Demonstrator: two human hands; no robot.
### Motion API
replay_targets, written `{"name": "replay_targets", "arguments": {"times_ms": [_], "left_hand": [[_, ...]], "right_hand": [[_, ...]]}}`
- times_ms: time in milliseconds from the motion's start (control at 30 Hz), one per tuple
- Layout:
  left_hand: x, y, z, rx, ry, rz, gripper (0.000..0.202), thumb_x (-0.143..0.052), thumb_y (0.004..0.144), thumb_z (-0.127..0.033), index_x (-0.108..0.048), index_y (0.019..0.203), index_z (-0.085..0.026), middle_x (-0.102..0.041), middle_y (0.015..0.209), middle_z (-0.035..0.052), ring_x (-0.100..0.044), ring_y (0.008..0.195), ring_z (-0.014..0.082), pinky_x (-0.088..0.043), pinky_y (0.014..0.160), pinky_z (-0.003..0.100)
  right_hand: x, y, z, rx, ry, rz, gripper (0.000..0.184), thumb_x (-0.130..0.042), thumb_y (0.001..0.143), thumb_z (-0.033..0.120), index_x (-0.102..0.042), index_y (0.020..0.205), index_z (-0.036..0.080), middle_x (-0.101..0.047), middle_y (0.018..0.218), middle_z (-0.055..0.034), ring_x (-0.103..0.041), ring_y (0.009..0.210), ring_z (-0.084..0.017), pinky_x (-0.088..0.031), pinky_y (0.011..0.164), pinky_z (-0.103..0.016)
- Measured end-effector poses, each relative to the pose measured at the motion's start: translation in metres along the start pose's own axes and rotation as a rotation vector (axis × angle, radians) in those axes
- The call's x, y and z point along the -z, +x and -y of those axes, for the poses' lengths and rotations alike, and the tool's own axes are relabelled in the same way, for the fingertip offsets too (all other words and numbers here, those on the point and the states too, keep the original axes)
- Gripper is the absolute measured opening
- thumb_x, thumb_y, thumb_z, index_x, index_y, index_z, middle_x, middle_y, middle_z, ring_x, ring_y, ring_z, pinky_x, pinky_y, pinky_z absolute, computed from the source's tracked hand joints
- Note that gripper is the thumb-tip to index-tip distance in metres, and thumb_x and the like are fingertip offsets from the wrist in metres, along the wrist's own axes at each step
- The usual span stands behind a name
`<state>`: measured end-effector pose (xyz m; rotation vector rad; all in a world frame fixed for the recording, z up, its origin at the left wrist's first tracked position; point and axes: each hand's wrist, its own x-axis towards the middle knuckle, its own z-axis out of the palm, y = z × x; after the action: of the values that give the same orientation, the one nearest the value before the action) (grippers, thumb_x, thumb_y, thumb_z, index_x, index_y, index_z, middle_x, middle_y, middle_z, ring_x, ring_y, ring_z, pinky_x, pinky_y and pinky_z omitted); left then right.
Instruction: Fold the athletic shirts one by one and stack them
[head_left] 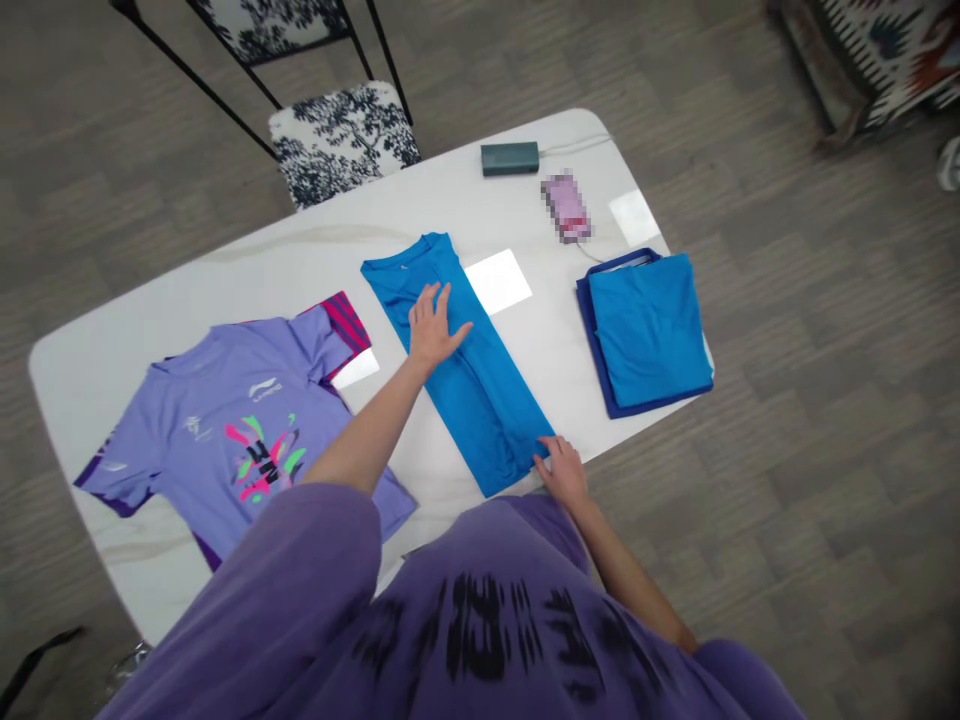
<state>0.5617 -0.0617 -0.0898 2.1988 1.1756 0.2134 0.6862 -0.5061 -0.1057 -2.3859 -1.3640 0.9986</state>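
Observation:
A bright blue shirt (480, 390), folded into a long narrow strip, lies across the middle of the white table (135, 320). My left hand (433, 330) rests flat on its upper half, fingers spread and open. My right hand (561, 468) pinches the strip's near end at the table's front edge. To the left a lilac sports shirt (240, 430) with a colourful print lies spread out flat, with a purple-and-pink striped garment (343, 320) showing beneath it.
A folded stack of blue shirts (646, 330) sits at the table's right end. A dark green box (510, 158) with a cable and a pink phone (566, 207) lie at the far edge. A patterned chair (341, 140) stands behind the table.

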Motion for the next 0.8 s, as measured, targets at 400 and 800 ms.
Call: {"name": "replay_targets", "arguments": {"times_ms": [400,800], "left_hand": [[-0.037,-0.359,-0.117,0.900,-0.563,-0.054,0.036,-0.086,0.073,-0.043,-0.053,0.085,-0.035,-0.059,0.100,0.0096,-0.074,0.129,0.0401,-0.054,0.107,0.052],[-0.058,-0.416,-0.171,0.940,-0.816,-0.131,0.047,-0.088,0.076,-0.048,-0.045,0.087,-0.033,-0.061,0.078,-0.0031,-0.080,0.085,0.0228,-0.062,0.090,0.038]], "right_hand": [[0.050,0.013,-0.013,-0.012,0.016,0.049,0.009,-0.067,0.098,0.033,-0.066,0.098,0.024,-0.066,0.103,-0.0054,-0.054,0.098,-0.023,-0.036,0.086,-0.034],[0.096,-0.035,-0.005,0.224,0.251,0.153,0.034,-0.050,0.088,0.048,-0.064,0.109,0.025,-0.072,0.100,-0.0027,-0.061,0.093,-0.023,-0.049,0.089,-0.034]]}}
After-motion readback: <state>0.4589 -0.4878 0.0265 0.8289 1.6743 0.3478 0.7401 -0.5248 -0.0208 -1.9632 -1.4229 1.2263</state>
